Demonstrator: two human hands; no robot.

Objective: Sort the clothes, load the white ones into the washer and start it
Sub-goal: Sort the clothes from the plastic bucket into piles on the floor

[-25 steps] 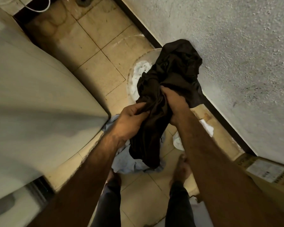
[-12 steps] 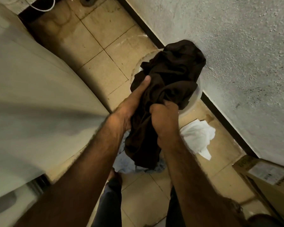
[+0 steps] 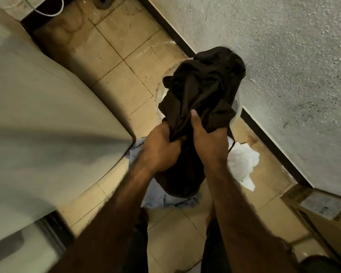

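Note:
A dark brown garment [image 3: 203, 91] is bunched up in front of me, held over a pale round basket [image 3: 237, 107] that it mostly hides. My left hand [image 3: 161, 148] grips its lower left folds. My right hand [image 3: 207, 138] clutches it from the right, thumb pressed up into the cloth. On the floor tiles a white cloth [image 3: 242, 162] lies to the right of my hands, and a light blue garment [image 3: 165, 198] lies beneath them. The white washer [image 3: 37, 125] fills the left side.
A rough plaster wall [image 3: 283, 56] with a dark skirting runs along the right. A cardboard box [image 3: 323, 211] stands at the lower right. A floor drain [image 3: 102, 0] and a white cable [image 3: 47, 12] are at the top. My legs stand on the beige tiles.
Both hands have regripped the dark garment lower down and closer together. The bundle stays over the basket.

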